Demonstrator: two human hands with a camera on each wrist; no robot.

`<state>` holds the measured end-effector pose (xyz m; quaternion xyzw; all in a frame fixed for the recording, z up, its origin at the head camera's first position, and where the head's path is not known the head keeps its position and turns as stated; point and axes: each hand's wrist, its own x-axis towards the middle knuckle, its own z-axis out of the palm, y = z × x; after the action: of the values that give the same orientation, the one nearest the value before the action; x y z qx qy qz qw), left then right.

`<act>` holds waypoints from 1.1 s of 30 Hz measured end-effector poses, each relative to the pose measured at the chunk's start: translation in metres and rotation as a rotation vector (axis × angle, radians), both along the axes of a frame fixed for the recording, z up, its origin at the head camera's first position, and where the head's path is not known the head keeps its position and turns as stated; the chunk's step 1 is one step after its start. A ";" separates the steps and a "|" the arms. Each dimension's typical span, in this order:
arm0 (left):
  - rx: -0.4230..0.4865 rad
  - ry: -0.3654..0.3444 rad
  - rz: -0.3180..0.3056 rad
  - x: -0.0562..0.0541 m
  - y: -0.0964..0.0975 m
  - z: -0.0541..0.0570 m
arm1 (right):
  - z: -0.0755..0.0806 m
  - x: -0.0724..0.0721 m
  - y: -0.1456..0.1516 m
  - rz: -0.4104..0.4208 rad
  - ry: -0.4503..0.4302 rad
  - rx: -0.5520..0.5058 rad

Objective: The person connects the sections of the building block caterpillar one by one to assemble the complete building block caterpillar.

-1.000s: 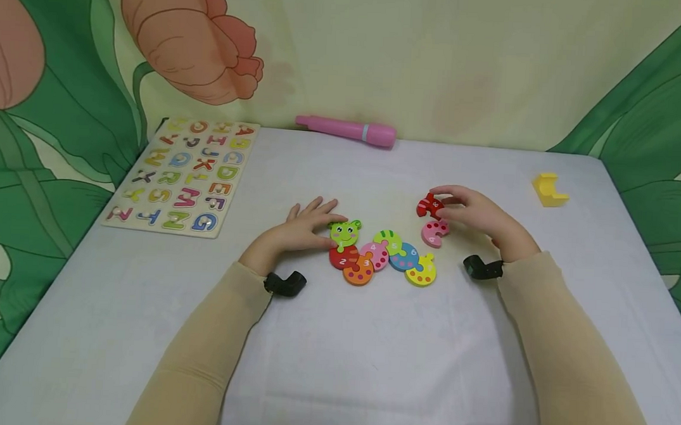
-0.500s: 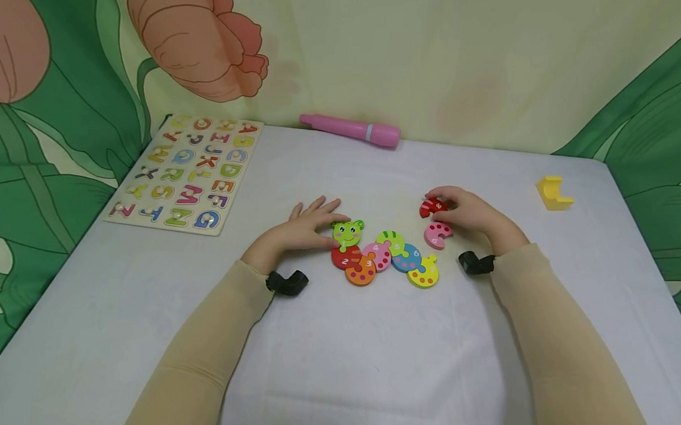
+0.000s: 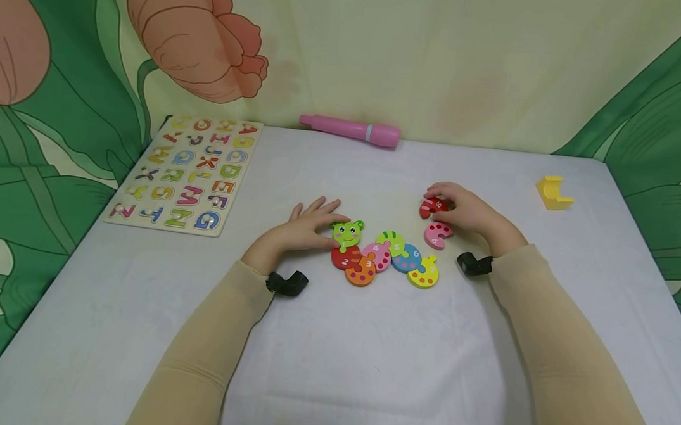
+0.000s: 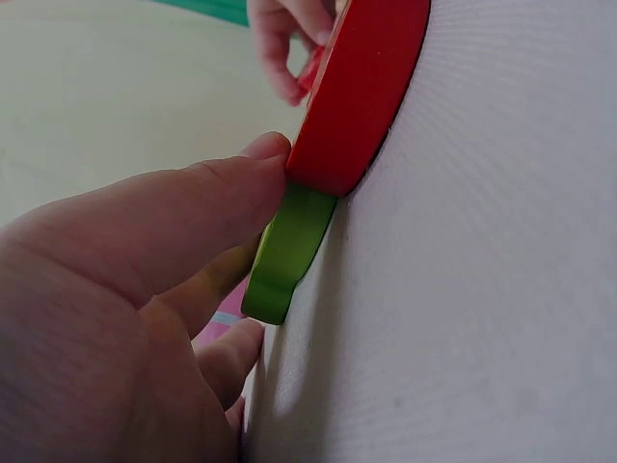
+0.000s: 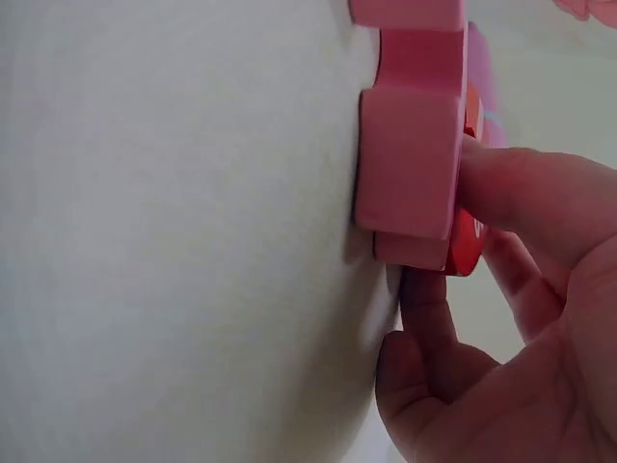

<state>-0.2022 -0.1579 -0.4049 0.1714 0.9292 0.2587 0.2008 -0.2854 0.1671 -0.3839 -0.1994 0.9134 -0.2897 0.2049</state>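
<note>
Beyond the yellow end piece [image 3: 422,279], the right hand [image 3: 469,210] pinches the red eight [image 3: 429,208]; the left hand [image 3: 301,230], spread, touches the green head [image 3: 348,234].

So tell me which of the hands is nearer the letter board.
Left. The left hand is just right of the letter board; the right hand is farther right, at the red 8.

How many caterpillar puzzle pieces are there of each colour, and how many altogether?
Red pieces: 2
Pink pieces: 2
Green pieces, counting the smiling head: 2
Orange piece: 1
Blue piece: 1
Yellow piece: 1
Total: 9
</note>
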 end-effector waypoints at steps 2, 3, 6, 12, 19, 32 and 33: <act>-0.002 0.002 -0.002 0.000 0.000 0.000 | 0.000 0.000 0.000 0.002 0.005 0.014; -0.003 0.002 -0.003 0.000 0.000 -0.001 | 0.000 0.000 0.000 -0.002 -0.001 0.022; -0.004 0.000 -0.004 0.000 0.000 0.000 | 0.001 0.001 0.000 -0.019 -0.029 0.047; -0.002 0.000 0.002 -0.001 0.001 -0.001 | 0.007 0.006 0.000 -0.103 -0.056 0.046; 0.006 0.004 0.003 -0.002 0.001 -0.003 | 0.020 0.019 0.010 -0.206 -0.099 -0.067; 0.004 -0.002 0.010 -0.001 0.000 -0.001 | 0.016 0.054 0.025 -0.115 -0.151 -0.340; 0.003 -0.001 0.009 -0.001 0.000 -0.001 | 0.016 0.057 0.027 -0.111 -0.168 -0.348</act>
<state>-0.2033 -0.1577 -0.4063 0.1674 0.9294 0.2612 0.2000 -0.2288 0.1945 -0.3677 -0.1563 0.8388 -0.4697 0.2266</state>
